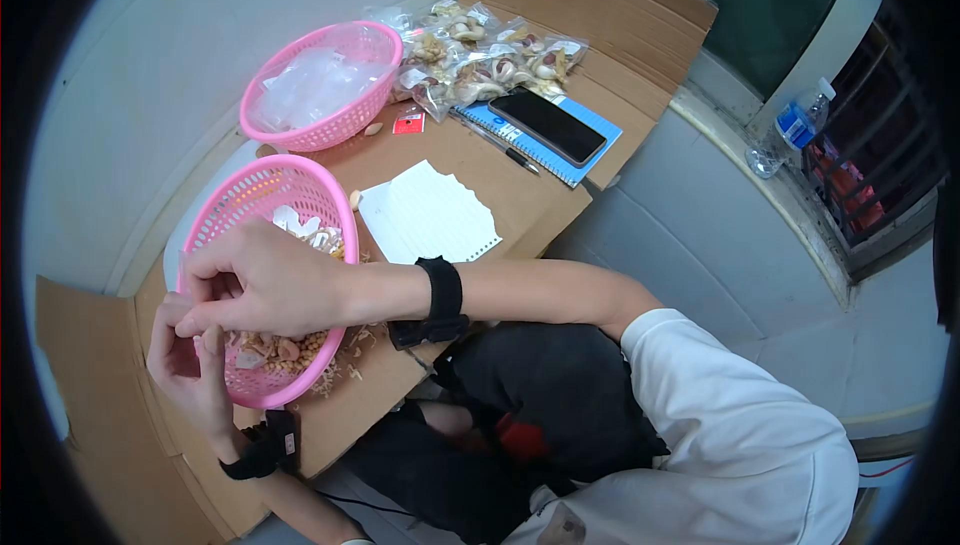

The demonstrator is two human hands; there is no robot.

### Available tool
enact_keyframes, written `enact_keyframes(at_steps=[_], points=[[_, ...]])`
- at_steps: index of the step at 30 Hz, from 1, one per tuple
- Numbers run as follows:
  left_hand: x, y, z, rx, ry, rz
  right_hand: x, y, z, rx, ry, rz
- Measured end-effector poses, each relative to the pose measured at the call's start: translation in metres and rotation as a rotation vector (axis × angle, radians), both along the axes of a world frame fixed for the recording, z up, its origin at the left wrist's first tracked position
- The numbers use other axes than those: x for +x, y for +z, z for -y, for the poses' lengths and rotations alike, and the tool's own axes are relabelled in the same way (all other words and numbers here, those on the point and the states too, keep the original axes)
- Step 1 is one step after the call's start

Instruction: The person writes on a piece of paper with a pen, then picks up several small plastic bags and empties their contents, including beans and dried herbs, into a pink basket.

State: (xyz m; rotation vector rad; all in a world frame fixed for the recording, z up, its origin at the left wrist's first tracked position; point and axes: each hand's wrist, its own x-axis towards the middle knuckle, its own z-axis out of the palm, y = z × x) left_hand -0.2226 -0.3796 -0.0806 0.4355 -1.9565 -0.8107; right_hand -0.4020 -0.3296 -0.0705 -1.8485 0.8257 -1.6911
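Fingers of the right hand (270, 280) and left hand (190, 370) are curled, tips meeting; whether they grasp anything cannot be told. Beneath them, the nearer pink basket (325, 187) is partly hidden by both hands, its mixed contents (290, 350) only partly identifiable.

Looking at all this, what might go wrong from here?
Bits could spill from the nearer pink basket under the right hand and left hand: scraps lie on the cardboard beside it. The right forearm passes close to the torn paper and could push it. The bottle on the ledge might tip if bumped.
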Motion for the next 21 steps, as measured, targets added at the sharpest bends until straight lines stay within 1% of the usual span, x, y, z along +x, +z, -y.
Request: enact_keyframes(at_steps=[2,3,4,6,8,10,11,13,14,16,17,18,19,20,21], points=[[0.002,0.003,-0.001,0.057,-0.015,0.026,0.000,0.000,0.000,-0.018,-0.007,-0.033],[0.004,0.003,-0.001,0.109,-0.032,0.058,0.001,0.001,-0.002,0.042,0.068,0.037],[0.005,0.001,-0.001,0.108,-0.029,0.055,0.001,0.001,-0.003,0.103,0.141,0.108],[0.007,-0.003,0.003,0.085,0.020,0.049,0.001,0.004,-0.005,0.140,0.160,0.112],[0.008,-0.005,0.004,0.102,-0.006,0.022,0.000,0.004,-0.007,0.173,0.168,0.115],[0.006,-0.006,0.005,0.122,-0.033,-0.008,-0.001,-0.001,-0.004,0.125,0.101,-0.016],[0.005,-0.005,0.005,0.122,-0.038,-0.028,-0.002,-0.002,-0.003,0.126,0.097,-0.015],[0.006,-0.005,0.006,0.123,-0.045,-0.045,-0.003,-0.005,0.000,-0.055,-0.115,-0.201],[0.008,-0.005,0.008,0.084,-0.023,-0.017,-0.005,-0.004,0.000,-0.057,-0.119,-0.203],[0.009,-0.008,0.011,0.050,-0.004,0.010,-0.010,-0.003,-0.002,-0.230,-0.305,-0.350],[0.009,-0.008,0.012,0.019,0.063,-0.025,-0.011,-0.002,-0.003,-0.227,-0.308,-0.349],[0.009,-0.006,0.012,-0.014,0.132,-0.058,-0.011,0.000,-0.003,-0.260,-0.394,-0.394],[0.007,-0.007,0.010,-0.014,0.133,-0.057,-0.010,0.002,-0.003,-0.295,-0.477,-0.440],[-0.001,-0.004,0.003,-0.166,0.207,-0.030,-0.011,0.005,-0.004,-0.296,-0.475,-0.440],[-0.007,-0.003,-0.002,-0.318,0.279,-0.005,-0.013,0.009,-0.008,-0.201,-0.494,-0.472]])
